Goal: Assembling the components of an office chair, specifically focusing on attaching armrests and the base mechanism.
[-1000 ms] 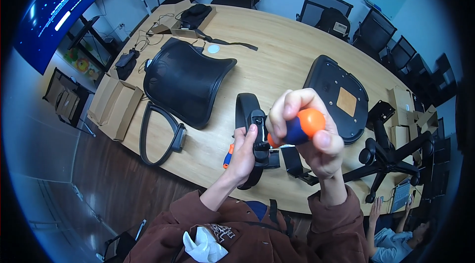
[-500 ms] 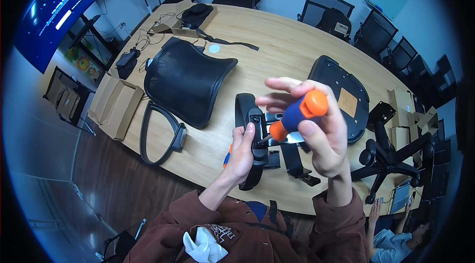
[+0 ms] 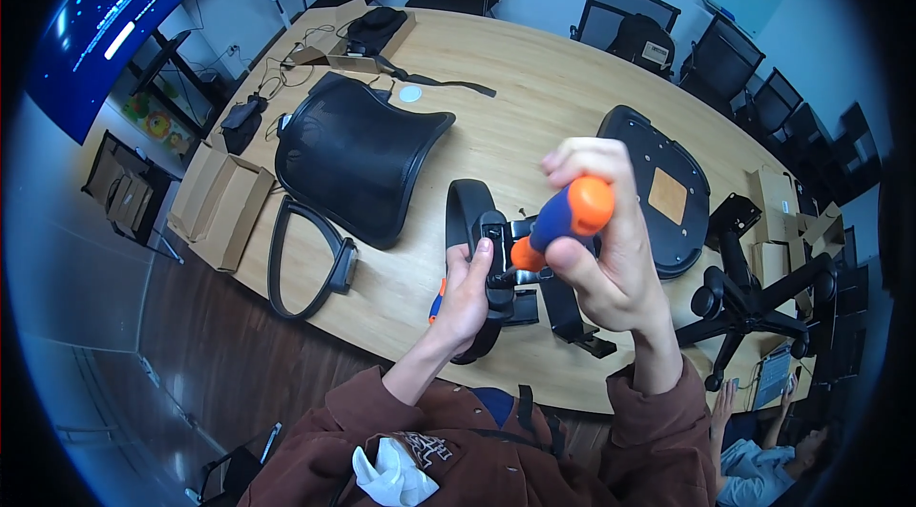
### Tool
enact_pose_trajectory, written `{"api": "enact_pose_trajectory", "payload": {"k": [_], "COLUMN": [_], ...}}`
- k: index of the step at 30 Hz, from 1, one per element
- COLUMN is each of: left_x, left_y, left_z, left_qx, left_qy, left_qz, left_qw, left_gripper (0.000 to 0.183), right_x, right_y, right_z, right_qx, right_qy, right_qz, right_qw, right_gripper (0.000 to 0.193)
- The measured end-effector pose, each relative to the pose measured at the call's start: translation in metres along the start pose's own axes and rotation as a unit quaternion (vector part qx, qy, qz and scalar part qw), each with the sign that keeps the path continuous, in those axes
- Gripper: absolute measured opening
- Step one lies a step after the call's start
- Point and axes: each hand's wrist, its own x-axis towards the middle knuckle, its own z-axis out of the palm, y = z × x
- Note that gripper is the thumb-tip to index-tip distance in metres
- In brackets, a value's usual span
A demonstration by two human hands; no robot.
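Note:
My left hand (image 3: 464,302) is closed on a black chair armrest (image 3: 466,205), its thumb lying on the flat mounting block. The fingers of my right hand (image 3: 615,264) curl round a screwdriver (image 3: 553,224) with a blue and orange handle. Its tip slants down to the mounting block beside my left thumb, though the screw under it is too small to make out. Black metal brackets (image 3: 571,316) lie right of the block, partly hidden by my right hand. Another orange and blue handle (image 3: 438,301) pokes out behind my left hand.
On the table (image 3: 515,121) lie a mesh backrest (image 3: 358,159), a second armrest (image 3: 279,269), a seat (image 3: 625,130) with its underside up and a wheeled chair base (image 3: 749,307). An open cardboard box (image 3: 224,206) stands at the left edge. Another person (image 3: 759,469) sits at lower right.
My right hand's fingers were loose and partly stretched out; now they curl round the handle. The handle has tipped slightly leftward. My left hand keeps its hold on the armrest.

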Motion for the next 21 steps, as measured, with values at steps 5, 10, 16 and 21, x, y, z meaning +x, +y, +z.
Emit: {"api": "enact_pose_trajectory", "payload": {"k": [5,10,16,21], "left_x": [-0.003,-0.003,-0.007,-0.005], "left_y": [0.009,0.005,0.01,0.006], "left_z": [0.001,0.001,0.008,0.003], "left_qx": [-0.01,0.008,0.013,0.011], "left_qy": [-0.007,-0.01,-0.002,-0.01], "left_qz": [-0.018,-0.008,-0.029,-0.023], "left_qw": [1.0,1.0,0.999,1.0], "left_gripper": [0.036,0.036,0.036,0.038], "right_x": [0.001,-0.003,0.0,0.006], "right_y": [-0.022,0.01,-0.004,-0.012], "right_z": [0.015,0.022,0.035,0.036], "right_qx": [0.477,0.464,0.497,0.468], "right_qy": [0.055,0.103,0.186,0.15], "right_qz": [0.206,0.066,0.124,0.128], "right_qw": [0.853,0.877,0.839,0.862], "right_gripper": [0.05,0.046,0.053,0.085]}}
